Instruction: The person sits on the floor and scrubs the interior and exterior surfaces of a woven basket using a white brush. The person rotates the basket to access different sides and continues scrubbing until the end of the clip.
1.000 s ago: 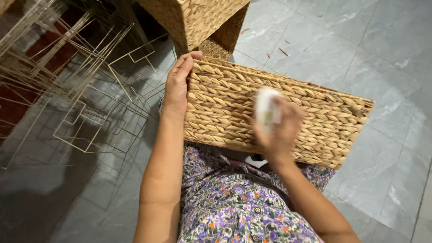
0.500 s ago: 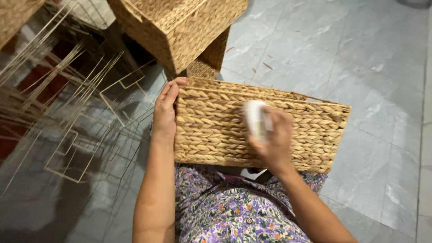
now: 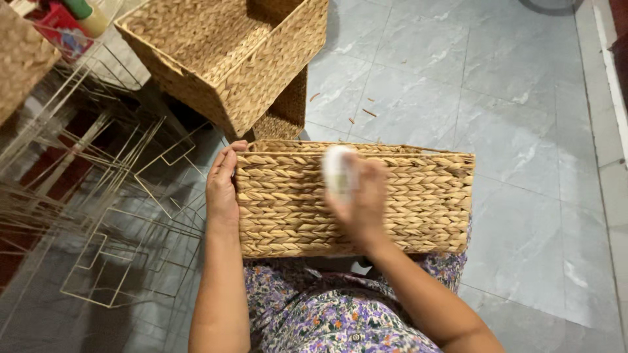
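Observation:
A rectangular woven straw basket [image 3: 418, 202] rests on my lap, its side facing up. My left hand [image 3: 222, 186] grips its left edge, fingers curled over the rim. My right hand [image 3: 363, 196] hovers over the basket's side, blurred by motion, and holds a small white object [image 3: 337, 168] whose kind I cannot make out. My flowered purple clothing [image 3: 327, 314] shows below the basket.
A second, larger woven basket [image 3: 229, 59] stands open behind, on top of another one. Thin metal wire frames [image 3: 124, 216] lie piled on the floor at left. Grey floor tiles [image 3: 523, 131] spread to the right, with a few straw scraps. A red container [image 3: 62, 29] sits top left.
The view has shifted so the basket sits lower and more central. My right hand with the white object has moved left across the basket's side. My left hand keeps its grip.

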